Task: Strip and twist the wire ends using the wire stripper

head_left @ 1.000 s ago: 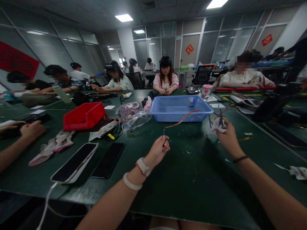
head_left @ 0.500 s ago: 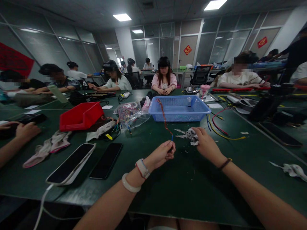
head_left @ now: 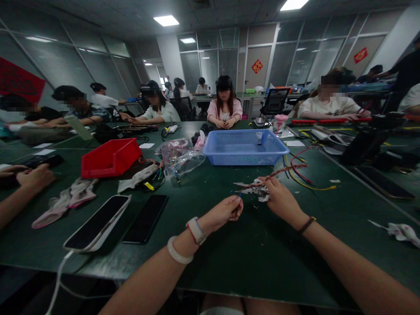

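Observation:
My left hand is closed in a pinch around the blue lower end of a twisted reddish-brown wire. The wire slants up to the right, passing across the fingertips of my right hand. Those fingers are closed on a crumpled white tissue with dark smudges, which lies low against the table. Whether they also pinch the wire is hard to see. Small white scraps are scattered just below the tissue.
A blue mesh basket stands beyond my hands. Left of it are a clear plastic bag of wires and a red bin. Two phones lie near my left forearm, one charging. Loose cables lie at right. People sit around the table.
The wire, upright above my left hand before, has tipped over to the right and now crosses my right fingertips. Both hands stay nearly in place.

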Demonstrator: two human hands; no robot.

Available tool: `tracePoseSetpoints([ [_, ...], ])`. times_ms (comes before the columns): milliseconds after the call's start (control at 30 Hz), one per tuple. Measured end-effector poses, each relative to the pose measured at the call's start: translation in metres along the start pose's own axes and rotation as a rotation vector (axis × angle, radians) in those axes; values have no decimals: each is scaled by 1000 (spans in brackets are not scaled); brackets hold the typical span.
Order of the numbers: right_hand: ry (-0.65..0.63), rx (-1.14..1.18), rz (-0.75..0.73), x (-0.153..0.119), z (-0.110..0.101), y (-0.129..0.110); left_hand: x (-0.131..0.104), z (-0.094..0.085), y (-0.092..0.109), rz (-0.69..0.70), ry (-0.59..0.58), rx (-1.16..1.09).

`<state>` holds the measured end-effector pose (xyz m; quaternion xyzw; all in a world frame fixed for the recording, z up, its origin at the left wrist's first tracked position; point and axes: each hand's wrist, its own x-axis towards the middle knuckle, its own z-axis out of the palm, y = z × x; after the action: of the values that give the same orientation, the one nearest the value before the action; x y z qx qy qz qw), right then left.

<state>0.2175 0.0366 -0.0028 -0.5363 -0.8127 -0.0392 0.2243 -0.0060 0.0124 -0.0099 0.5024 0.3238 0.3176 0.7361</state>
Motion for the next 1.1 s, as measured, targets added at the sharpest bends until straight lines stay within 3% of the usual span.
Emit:
tracePoseSetpoints([
  [267,-97,-47,-5,1,-4,6,4,-2,-6,24,-11,56],
  [733,-120,-86,-24,-1,-5,7,4,-1,-3,18,29,110],
  [1100,-173,-117,-11,-3,0,9,3,-1,-3,65,-14,205],
])
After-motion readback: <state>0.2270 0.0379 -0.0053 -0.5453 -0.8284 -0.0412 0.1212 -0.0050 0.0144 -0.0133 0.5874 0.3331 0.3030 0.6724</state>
